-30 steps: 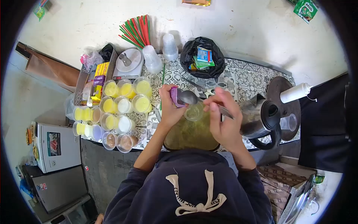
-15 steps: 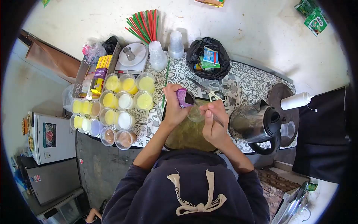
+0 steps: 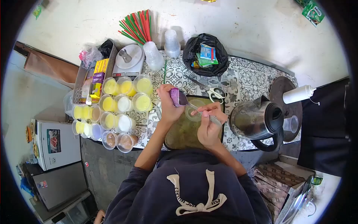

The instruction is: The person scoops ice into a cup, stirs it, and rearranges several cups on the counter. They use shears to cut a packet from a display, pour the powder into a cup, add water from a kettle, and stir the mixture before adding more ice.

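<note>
Your L hand (image 3: 169, 111), fingers closed round a purple packet (image 3: 174, 96), angles its mouth toward the spoon (image 3: 215, 120) pinched in your R hand (image 3: 209, 129), w/ clear cup (image 3: 192, 115) close by over greenish tray (image 3: 186, 136), prob. to catch spills.

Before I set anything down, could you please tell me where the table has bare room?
Bare patterned tabletop lies between the black bag, scissors, kettle and round dark board; the greenish tray is bare on the wearer's side of the clear cup. The left is crowded with filled cups.
</note>
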The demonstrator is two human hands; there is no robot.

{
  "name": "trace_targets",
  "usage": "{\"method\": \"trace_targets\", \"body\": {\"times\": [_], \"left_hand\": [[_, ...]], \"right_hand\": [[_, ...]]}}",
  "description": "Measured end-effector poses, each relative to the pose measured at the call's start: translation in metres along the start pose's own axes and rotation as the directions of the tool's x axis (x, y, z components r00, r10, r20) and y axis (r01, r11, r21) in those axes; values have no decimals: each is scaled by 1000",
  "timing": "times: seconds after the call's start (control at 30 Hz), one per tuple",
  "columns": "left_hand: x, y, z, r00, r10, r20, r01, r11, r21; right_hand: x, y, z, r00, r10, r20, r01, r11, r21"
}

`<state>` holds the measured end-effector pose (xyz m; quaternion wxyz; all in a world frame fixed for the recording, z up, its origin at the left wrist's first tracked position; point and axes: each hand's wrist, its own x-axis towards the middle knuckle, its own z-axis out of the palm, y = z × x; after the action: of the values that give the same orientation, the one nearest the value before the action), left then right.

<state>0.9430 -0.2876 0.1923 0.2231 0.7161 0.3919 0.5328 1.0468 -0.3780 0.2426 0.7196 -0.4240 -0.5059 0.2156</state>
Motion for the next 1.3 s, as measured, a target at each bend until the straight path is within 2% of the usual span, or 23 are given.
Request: {"method": "trace_targets", "body": {"times": [0.1,0.17,0.2,0.27,0.37,0.47,0.67,0.8,1.07,1.2,1.3], "left_hand": [[1,0,-1,1000,3,2,-3,1000,14],[1,0,-1,1000,2,12,-2,999,32],[2,-1,-1,1000,-5,21,4,1000,20],[3,0,-1,999,-11,31,11,1000,7],[4,0,-2,997,-31,69,33,999,-28],[5,-1,-2,994,-52,101,54,999,-10],[5,-3,-3,991,-50,125,52,998,-17],[6,-3,-4,990,-34,136,33,999,10],[4,-3,1,988,-59,146,58,998,10],[4,-4,2,987,-60,150,64,998,-18],[4,-3,1,986,-57,159,69,995,-73]], "right_hand": [[1,1,-1,1000,7,8,-7,1000,6],[1,4,-6,997,-48,62,56,990,-129],[3,2,-4,997,-49,63,57,990,-128],[5,-2,0,1000,-5,-25,5,1000,18],[6,-1,-6,999,-33,35,36,995,-88],[5,3,-5,999,-52,3,52,999,-15],[5,3,-7,994,-106,8,106,994,-34],[5,7,-9,996,-89,-2,89,996,1],[-2,14,-10,984,-162,-71,165,986,36],[0,7,-14,983,-173,-58,174,985,12],[2,1,-15,993,-114,-6,114,991,-64]]}}
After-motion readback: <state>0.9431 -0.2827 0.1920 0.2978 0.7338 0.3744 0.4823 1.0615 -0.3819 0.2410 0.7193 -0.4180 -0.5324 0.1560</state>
